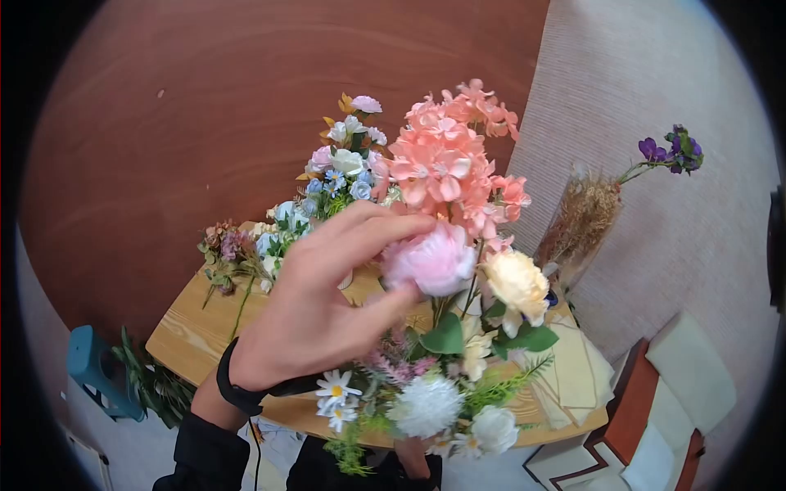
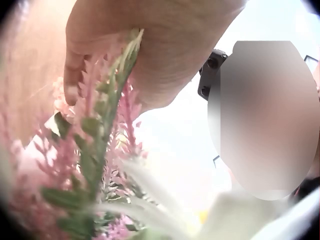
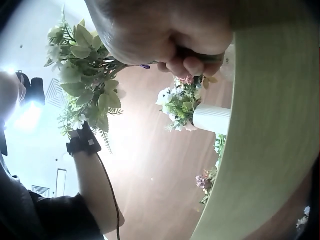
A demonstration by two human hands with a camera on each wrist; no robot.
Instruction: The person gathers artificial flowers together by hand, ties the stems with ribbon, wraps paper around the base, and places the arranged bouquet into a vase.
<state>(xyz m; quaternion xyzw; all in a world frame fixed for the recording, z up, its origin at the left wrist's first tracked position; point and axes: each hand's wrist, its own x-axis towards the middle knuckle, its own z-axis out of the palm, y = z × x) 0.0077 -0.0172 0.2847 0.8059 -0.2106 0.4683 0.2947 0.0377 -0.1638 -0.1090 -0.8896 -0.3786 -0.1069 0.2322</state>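
Observation:
In the head view my left hand (image 1: 307,286) reaches in from the left, thumb and fingers around a fluffy pink peony (image 1: 434,260). This bloom tops a mixed bunch with a cream rose (image 1: 517,285), a white pompom flower (image 1: 426,405), daisies (image 1: 336,389) and green sprigs. Low at the table's near edge, my right hand (image 1: 413,458) is mostly covered by the bunch. The right wrist view shows its curled fingers (image 3: 192,65) gripping the bunch's stems (image 3: 119,64). Pink sprigs (image 2: 131,117) stand in front of my left hand in the left wrist view.
Tall coral blossoms (image 1: 442,155) rise behind the bunch on a wooden table (image 1: 184,319). Blue and white flowers (image 1: 348,164) stand at the back. Wrapping sheets (image 1: 585,372) lie at the right, near dried grass (image 1: 585,213) in a clear wrap. A teal stool (image 1: 94,368) is left.

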